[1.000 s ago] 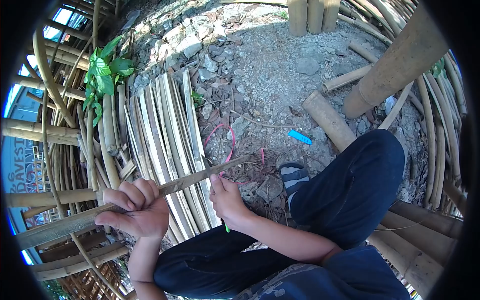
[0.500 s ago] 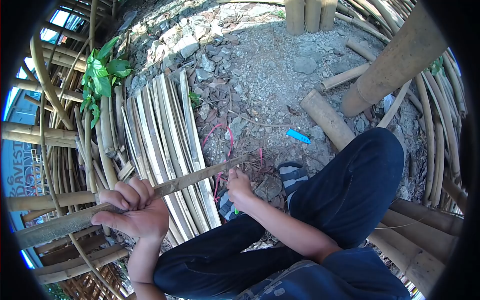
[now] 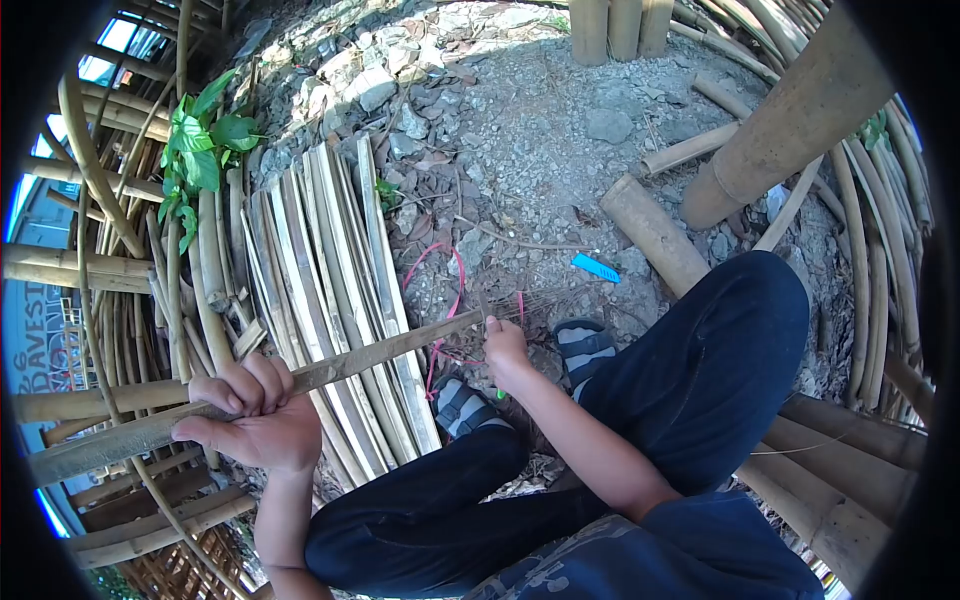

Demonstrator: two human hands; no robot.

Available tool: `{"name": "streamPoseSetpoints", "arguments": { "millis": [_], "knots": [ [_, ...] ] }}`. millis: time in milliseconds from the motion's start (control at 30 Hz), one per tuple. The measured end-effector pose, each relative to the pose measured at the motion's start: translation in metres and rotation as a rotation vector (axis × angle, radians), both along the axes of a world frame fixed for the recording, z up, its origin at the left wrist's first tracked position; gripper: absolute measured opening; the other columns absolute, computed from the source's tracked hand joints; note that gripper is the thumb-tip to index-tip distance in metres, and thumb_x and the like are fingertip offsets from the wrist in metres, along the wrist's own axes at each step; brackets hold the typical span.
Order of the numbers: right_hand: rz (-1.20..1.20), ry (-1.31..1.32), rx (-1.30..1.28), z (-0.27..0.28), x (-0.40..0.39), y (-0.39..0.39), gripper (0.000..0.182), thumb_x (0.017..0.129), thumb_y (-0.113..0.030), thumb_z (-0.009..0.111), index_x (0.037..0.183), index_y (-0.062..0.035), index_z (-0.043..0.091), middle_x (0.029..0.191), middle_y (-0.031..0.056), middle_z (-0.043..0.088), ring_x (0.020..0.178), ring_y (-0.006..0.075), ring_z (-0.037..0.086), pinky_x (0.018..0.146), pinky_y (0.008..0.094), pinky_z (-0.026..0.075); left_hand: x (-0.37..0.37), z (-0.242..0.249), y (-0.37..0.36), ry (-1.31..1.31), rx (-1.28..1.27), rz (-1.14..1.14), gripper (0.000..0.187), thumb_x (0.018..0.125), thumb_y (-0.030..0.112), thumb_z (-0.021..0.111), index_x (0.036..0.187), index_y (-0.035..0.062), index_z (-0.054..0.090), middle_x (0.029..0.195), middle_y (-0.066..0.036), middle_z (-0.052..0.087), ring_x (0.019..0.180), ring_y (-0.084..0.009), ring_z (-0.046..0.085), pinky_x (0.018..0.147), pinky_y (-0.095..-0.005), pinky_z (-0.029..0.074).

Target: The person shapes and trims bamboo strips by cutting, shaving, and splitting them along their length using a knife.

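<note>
My left hand (image 3: 255, 410) is closed around a long split bamboo strip (image 3: 375, 356), fingers over it and thumb along its lower side. The strip slants from the lower left up toward the middle of the view. At its far end my right hand (image 3: 507, 352) is closed on a small knife (image 3: 483, 301). The narrow blade points up beside the strip's tip, and a bit of green handle shows below the fist. Under the strip, a row of split bamboo slats (image 3: 325, 290) lies on the ground.
Pink string (image 3: 461, 278) and a blue plastic piece (image 3: 595, 267) lie on the stony ground. A cut bamboo length (image 3: 655, 237) rests near a thick upright pole (image 3: 790, 120). Bamboo racks (image 3: 90, 270) and a leafy plant (image 3: 200, 140) stand left. My sandalled feet (image 3: 585, 350) are below.
My right hand with the knife has moved right and slightly up, off the end of the strip. The left hand and strip have shifted slightly left.
</note>
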State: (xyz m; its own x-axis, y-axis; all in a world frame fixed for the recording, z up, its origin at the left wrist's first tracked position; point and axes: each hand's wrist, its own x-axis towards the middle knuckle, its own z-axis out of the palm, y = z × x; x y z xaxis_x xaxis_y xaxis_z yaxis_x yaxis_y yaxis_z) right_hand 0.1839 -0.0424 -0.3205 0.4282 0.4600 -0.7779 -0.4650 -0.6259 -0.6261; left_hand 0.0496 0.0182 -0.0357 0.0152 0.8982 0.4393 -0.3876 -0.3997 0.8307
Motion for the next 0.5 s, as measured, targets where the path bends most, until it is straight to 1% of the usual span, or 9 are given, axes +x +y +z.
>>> {"name": "streamPoseSetpoints", "arguments": {
  "millis": [67,133,200,233,267,333,400,467,500],
  "knots": [
    [0.036,0.033,0.005,-0.024,0.003,-0.002,0.037,0.097,-0.030,0.049,0.088,0.0033,0.060,0.077,0.0175,0.061,0.071,0.0301,0.057,0.068,0.0425,0.043,-0.001,-0.002,0.001,-0.009,0.013,-0.071,0.055,0.090,0.067,0.027,0.073,0.0153,0.030,0.054,0.002,0.024,0.044,-0.0095,0.020,0.041,-0.0235,0.017],
    [0.073,0.068,0.005,-0.052,-0.003,-0.005,0.036,0.096,-0.030,0.049,0.089,0.0032,0.061,0.082,0.0198,0.063,0.076,0.0329,0.059,0.071,0.0438,0.044,0.001,0.001,0.001,-0.017,0.027,-0.132,0.053,0.092,0.063,0.032,0.069,0.0154,0.029,0.055,0.004,0.021,0.045,-0.0092,0.018,0.043,-0.0249,0.016],
    [0.095,-0.237,0.149,-0.078,-0.027,-0.002,0.035,0.099,-0.034,0.043,0.081,-0.0064,0.055,0.056,0.0006,0.043,0.039,0.0124,0.035,0.035,0.0321,0.025,0.004,0.001,0.001,-0.018,0.021,-0.122,0.053,0.092,0.064,0.033,0.069,0.0154,0.029,0.055,0.004,0.021,0.045,-0.0087,0.017,0.043,-0.0248,0.016],
    [0.127,-0.259,0.139,-0.062,-0.027,-0.004,0.033,0.099,-0.033,0.044,0.085,-0.0051,0.056,0.058,0.0014,0.046,0.043,0.0123,0.039,0.038,0.0320,0.030,0.004,0.001,0.001,-0.014,0.023,-0.110,0.053,0.092,0.064,0.034,0.069,0.0156,0.029,0.055,0.004,0.021,0.045,-0.0085,0.017,0.042,-0.0246,0.016],
    [0.124,-0.260,0.133,-0.046,-0.030,-0.005,0.033,0.099,-0.033,0.044,0.085,-0.0051,0.056,0.058,0.0014,0.046,0.043,0.0123,0.039,0.038,0.0320,0.030,0.003,0.001,0.002,-0.010,0.024,-0.096,0.053,0.091,0.064,0.034,0.069,0.0157,0.029,0.055,0.004,0.021,0.045,-0.0082,0.016,0.042,-0.0244,0.016],
    [0.097,-0.037,0.104,-0.012,-0.034,-0.002,0.037,0.097,-0.031,0.042,0.093,0.0018,0.059,0.091,0.0234,0.062,0.088,0.0408,0.058,0.077,0.0462,0.042,0.005,0.001,0.004,-0.006,0.012,-0.061,0.053,0.092,0.064,0.033,0.069,0.0159,0.029,0.055,0.005,0.021,0.045,-0.0078,0.017,0.042,-0.0238,0.016],
    [0.094,-0.015,0.112,0.014,-0.043,-0.002,0.037,0.098,-0.030,0.041,0.091,0.0019,0.058,0.090,0.0236,0.061,0.087,0.0415,0.057,0.077,0.0466,0.042,0.006,0.002,0.005,0.000,-0.014,0.036,0.054,0.092,0.064,0.031,0.069,0.0159,0.029,0.055,0.005,0.021,0.046,-0.0079,0.018,0.042,-0.0235,0.016],
    [0.118,-0.134,0.409,0.040,-0.054,-0.006,0.033,0.100,-0.030,0.043,0.085,-0.0025,0.053,0.061,-0.0001,0.043,0.053,0.0095,0.040,0.050,0.0284,0.035,0.005,0.002,0.007,-0.004,-0.020,0.045,0.054,0.093,0.064,0.029,0.068,0.0157,0.029,0.056,0.005,0.021,0.046,-0.0080,0.019,0.042,-0.0233,0.017],
    [0.166,-0.071,0.482,0.056,-0.059,-0.007,0.033,0.100,-0.030,0.043,0.084,-0.0026,0.053,0.061,-0.0002,0.043,0.053,0.0094,0.039,0.050,0.0282,0.034,0.002,0.001,0.009,-0.011,-0.034,0.084,0.055,0.092,0.065,0.028,0.069,0.0153,0.028,0.056,0.004,0.021,0.046,-0.0088,0.018,0.042,-0.0245,0.015]
  ]
}}
